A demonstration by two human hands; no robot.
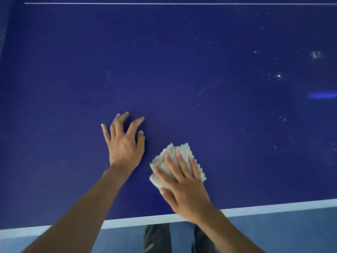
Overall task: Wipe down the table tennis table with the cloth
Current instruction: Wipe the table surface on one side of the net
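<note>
Right hand (184,181) lies flat, fingers straight, pressing cloth (175,162) onto table (164,61) near its edge. Left hand (124,141), fingers spread wide, rests on table beside it.

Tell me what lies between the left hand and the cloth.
Only a bare strip of blue table separates the left hand and cloth, as the head view shows.

Left hand (125,143) splayed, fingertips (125,114) pressed down; right hand (182,181) flat, fingers (182,161) straight, spread
</note>
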